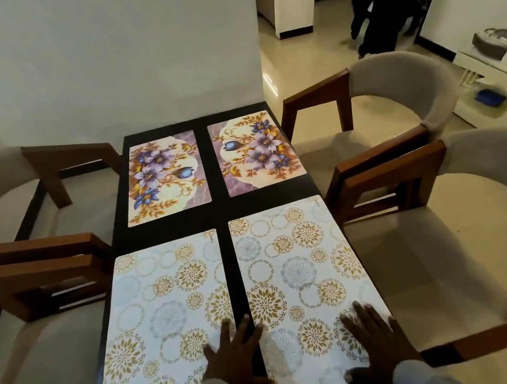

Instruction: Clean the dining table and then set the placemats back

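Left hand [235,357] flat across mat gap, right hand [373,338] flat on near-right placemat [303,283]

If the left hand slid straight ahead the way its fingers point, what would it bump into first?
Probably nothing soon. The left hand lies flat across the dark gap of the table between the two near placemats, fingers pointing up the gap. That strip looks bare to the far edge, though depth is hard to judge.
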